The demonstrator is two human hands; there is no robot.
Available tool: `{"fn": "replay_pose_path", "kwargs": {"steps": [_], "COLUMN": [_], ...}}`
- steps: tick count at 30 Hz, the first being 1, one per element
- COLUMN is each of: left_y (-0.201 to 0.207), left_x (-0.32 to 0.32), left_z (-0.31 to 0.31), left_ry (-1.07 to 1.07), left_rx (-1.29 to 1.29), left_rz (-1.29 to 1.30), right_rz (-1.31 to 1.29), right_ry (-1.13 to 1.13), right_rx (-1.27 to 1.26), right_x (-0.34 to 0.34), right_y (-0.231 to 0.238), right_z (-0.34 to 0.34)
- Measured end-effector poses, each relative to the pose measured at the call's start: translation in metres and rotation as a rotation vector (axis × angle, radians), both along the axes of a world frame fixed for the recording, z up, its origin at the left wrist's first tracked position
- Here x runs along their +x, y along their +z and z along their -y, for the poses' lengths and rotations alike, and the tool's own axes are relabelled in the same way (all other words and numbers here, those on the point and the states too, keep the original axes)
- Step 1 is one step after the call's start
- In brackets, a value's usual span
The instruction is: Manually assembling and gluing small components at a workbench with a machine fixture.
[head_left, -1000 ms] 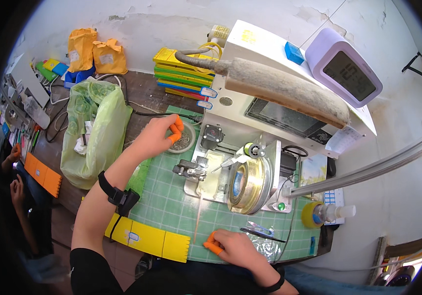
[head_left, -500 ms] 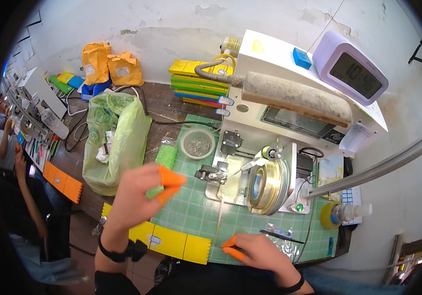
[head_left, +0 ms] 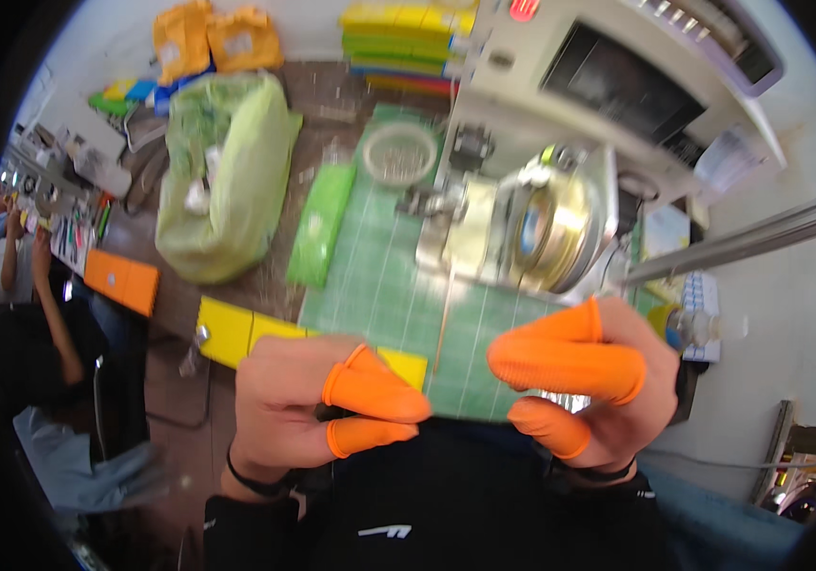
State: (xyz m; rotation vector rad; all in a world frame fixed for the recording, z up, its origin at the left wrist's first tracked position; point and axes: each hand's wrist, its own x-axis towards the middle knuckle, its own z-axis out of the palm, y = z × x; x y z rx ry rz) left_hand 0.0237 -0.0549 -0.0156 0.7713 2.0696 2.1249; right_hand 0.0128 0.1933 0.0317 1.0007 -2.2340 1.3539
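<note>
Both my hands are raised over the front edge of a green gridded mat (head_left: 370, 276), orange finger cots on the fingertips. My left hand (head_left: 284, 404) pinches thumb and forefinger together; whatever may be between the tips is too small to make out. It partly covers a yellow folded board (head_left: 227, 333). To the right, my right hand (head_left: 617, 381) has its thumb below its fingers, with a gap between the tips and nothing visible in it. Beyond the hands, a thin tan stick (head_left: 443, 324) lies on the mat, pointing toward a machine's metal spool (head_left: 546, 238).
A white machine (head_left: 522, 95) with a dark screen stands at the back right. Behind the mat's left side are a bowl (head_left: 398, 181) of small pieces, a green packet (head_left: 322, 228) and a light-green plastic bag (head_left: 255, 209). A metal bar (head_left: 741, 238) crosses on the right. Another person sits far left.
My view has tilted down. My left hand has come lower, and my right hand has risen off the mat; both now face each other nearer my body.
</note>
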Motion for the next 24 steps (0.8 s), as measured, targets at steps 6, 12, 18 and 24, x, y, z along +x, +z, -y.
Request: {"fn": "replay_pose_path", "kwargs": {"steps": [6, 12, 18, 24], "left_y": [0.005, -0.014, -0.022, -0.020], "left_x": [-0.002, 0.005, 0.000, -0.007], "left_z": [-0.018, -0.028, -0.031, -0.029], "left_ry": [-0.087, 0.029, 0.092, 0.102], "left_rx": [0.224, 0.191, 0.223, 0.122], "left_rz": [-0.079, -0.043, -0.020, 0.042], "right_rz": [0.231, 0.294, 0.269, 0.321], "right_ry": [0.200, 0.205, 0.127, 0.075], "right_rx": [-0.075, -0.181, -0.235, -0.135], "right_x": [0.008, 0.010, 0.011, -0.001], "right_y": [-0.016, -0.040, -0.053, -0.048], "right_z": [0.009, 0.002, 0.010, 0.004]}}
